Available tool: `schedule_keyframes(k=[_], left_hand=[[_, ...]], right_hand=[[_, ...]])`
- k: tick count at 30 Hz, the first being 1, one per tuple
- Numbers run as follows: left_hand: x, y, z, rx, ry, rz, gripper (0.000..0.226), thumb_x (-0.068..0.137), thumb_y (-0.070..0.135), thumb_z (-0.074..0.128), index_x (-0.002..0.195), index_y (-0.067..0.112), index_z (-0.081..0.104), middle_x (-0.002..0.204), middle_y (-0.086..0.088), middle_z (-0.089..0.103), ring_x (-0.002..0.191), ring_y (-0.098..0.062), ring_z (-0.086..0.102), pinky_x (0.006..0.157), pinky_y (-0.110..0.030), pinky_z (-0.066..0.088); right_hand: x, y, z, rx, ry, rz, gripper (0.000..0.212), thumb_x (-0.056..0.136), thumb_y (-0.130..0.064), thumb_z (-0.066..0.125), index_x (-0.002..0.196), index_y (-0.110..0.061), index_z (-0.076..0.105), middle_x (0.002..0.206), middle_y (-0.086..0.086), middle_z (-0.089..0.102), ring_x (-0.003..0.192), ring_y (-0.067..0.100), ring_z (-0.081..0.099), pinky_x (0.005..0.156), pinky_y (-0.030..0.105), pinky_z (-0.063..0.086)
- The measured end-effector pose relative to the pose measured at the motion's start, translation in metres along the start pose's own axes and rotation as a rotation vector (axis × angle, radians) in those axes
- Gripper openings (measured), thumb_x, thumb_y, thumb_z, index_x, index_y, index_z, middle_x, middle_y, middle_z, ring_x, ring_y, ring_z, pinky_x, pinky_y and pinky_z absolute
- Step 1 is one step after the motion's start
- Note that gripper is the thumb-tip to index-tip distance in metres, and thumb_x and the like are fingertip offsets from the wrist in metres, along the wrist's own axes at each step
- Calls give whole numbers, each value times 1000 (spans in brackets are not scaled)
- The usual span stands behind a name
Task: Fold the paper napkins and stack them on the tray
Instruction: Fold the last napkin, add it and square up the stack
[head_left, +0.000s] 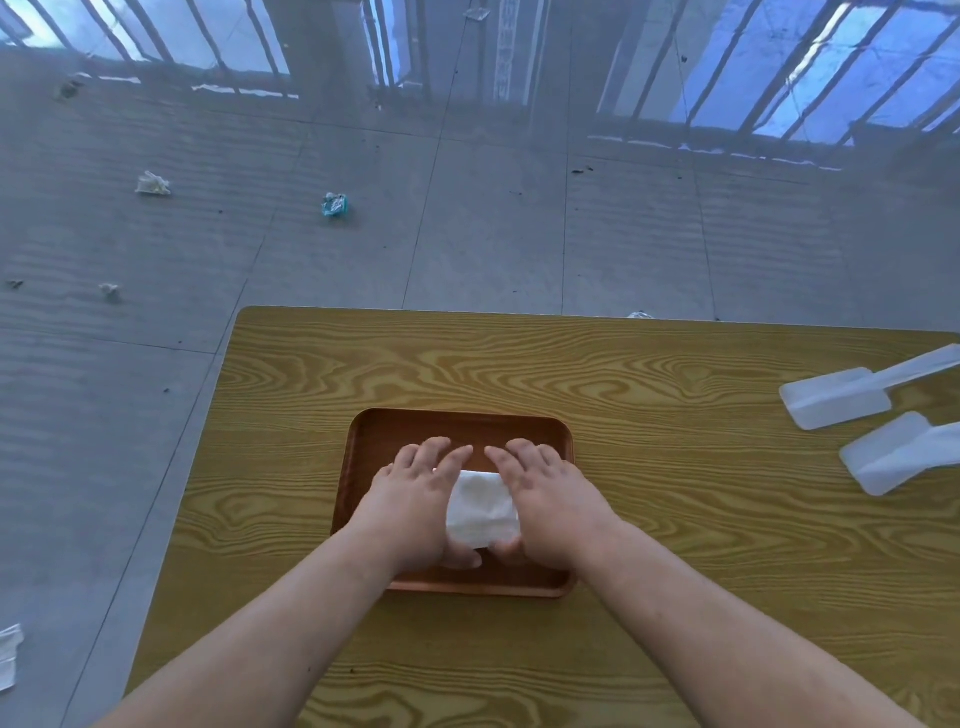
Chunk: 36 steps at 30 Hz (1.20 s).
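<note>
Both left hand (413, 499) and right hand (553, 499) apparently press napkin (480, 512) flat.

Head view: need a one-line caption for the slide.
Left hand and right hand flank and touch a folded white napkin in the brown tray on the wood-grain table.

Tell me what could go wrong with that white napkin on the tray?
The napkin looks wrinkled and puffy between the left hand and right hand, so it might spring open when they lift. Pushing sideways could crumple or tear the paper. A hard shove might also slide the tray on the smooth table.
</note>
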<state>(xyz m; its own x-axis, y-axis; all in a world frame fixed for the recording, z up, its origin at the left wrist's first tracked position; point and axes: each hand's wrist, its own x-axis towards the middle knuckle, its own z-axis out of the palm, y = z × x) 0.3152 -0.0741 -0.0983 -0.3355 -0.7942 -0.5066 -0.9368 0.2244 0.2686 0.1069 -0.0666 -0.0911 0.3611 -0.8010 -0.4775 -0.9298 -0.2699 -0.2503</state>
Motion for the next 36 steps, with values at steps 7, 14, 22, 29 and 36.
schedule_keyframes(k=[7,14,22,29,36], left_hand=[[11,7,13,210,74,-18,93,74,60,77,150,23,39,142,-1,41,126,-23,46,96,-38,53],[11,-5,16,5,90,-95,100,66,71,75,149,26,40,141,4,42,129,-21,46,101,-38,52],[-1,-4,19,-940,169,-565,51,86,66,63,119,26,62,125,2,59,99,-12,62,92,-42,58],[2,1,20,-1163,147,-625,26,94,46,69,112,28,63,110,5,68,98,-13,63,71,-30,49],[-6,-5,22,-1018,317,-714,18,90,43,68,99,29,66,99,7,70,87,-12,65,63,-31,48]], right_hand=[[13,-20,14,-141,-1,60,92,77,-44,83,149,-13,34,137,11,43,117,30,52,94,42,52],[8,-16,16,-79,78,136,102,74,-63,77,152,-18,29,135,9,43,114,30,51,94,42,50],[-7,-13,24,1024,107,652,53,95,-43,59,140,-20,42,121,2,61,98,23,70,80,44,64],[-3,-26,21,1043,38,610,37,92,-33,57,127,-25,48,107,-3,64,89,19,72,75,41,64],[-8,-15,13,1035,121,714,33,88,-36,61,118,-23,56,108,3,69,93,21,70,81,43,63]])
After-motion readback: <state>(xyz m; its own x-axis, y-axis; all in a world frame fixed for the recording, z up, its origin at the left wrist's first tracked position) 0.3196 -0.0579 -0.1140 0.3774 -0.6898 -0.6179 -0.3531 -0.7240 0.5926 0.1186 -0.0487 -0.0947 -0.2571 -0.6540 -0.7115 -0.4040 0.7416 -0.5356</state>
